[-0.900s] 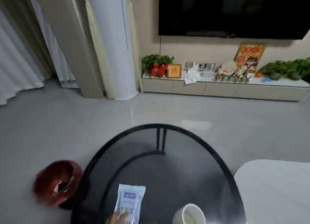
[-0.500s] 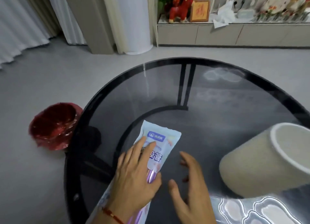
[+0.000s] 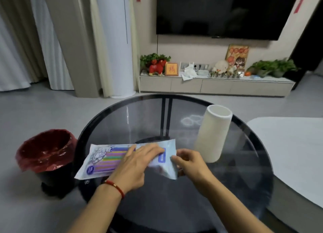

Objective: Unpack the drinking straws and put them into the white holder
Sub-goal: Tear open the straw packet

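1. Red string circles the wrist of the left hand (image 3: 138,163), which lies flat across the straw packet (image 3: 104,161), its fingers (image 3: 153,150) spread over the plastic.
2. The right hand (image 3: 190,163) pinches the packet's right end, fingers closed on the sealed edge.
3. The packet lies sideways on the dark glass surface (image 3: 174,206), still sealed, with coloured straws showing through.
4. The white holder (image 3: 212,133) stands upright just right of the packet, beyond the right hand.
5. A red-lined bin (image 3: 45,152) sits on the floor to the left.
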A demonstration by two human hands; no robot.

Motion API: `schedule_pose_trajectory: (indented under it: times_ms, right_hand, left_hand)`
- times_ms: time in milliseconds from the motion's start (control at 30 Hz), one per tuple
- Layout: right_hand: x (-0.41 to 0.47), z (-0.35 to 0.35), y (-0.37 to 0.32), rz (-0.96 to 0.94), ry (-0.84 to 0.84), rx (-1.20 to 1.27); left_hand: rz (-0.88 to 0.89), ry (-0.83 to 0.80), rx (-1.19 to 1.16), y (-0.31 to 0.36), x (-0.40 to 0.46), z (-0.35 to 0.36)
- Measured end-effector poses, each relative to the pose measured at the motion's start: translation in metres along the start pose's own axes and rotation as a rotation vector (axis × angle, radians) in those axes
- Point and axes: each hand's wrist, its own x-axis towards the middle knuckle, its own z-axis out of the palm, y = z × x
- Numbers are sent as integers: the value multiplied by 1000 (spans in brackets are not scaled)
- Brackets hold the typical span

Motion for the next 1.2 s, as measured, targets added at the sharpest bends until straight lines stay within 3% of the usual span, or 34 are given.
schedule_pose_trajectory:
  times_ms: [67,200,333,733,867,1067,1200]
  right_hand:
    - [-14,-9,4,31,12,85]
    - [-29,-17,10,51,-36,187]
    - [-25,-21,13,34,-52,321]
    - [-7,-27,18,201,-194,715]
    - [-10,-26,16,130,-216,514]
    - [-15,-16,18,-48,-61,99]
    - [-15,-13,15,-60,-17,-92]
  left_hand:
    - [34,13,15,17,-1,6]
    - [-14,144,-208,48,4,20]
    - [-105,318,-192,68,20,26]
    - [-202,527,-292,73,38,38]
    - [-229,472,-290,71,38,37]
    - [-288,257,-301,70,36,32]
    - [-288,173,-305,69,34,28]
